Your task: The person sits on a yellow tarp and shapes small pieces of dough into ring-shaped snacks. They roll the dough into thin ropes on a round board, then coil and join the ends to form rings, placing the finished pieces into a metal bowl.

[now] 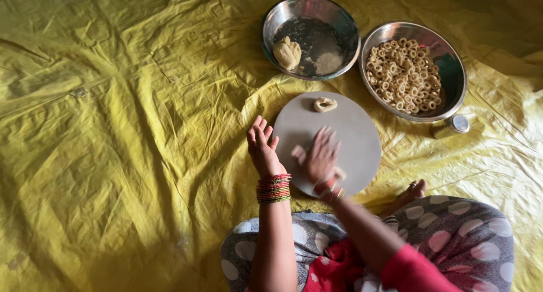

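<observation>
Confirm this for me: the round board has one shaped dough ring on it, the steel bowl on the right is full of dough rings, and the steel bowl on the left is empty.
Not quite. The left steel bowl is not empty: the head view shows a lump of dough in it. The rest stands: one shaped dough ring lies on the round board, and the right steel bowl is full of dough rings.

Lying crinkled and faintly glossy: yellow plastic sheet (113, 128). Looking smooth and matt: round grey board (356, 133). Gleaming: two polished round steel bowls (270, 26).

Crumpled yellow plastic sheet (113, 128) over the floor, softly lit
</observation>
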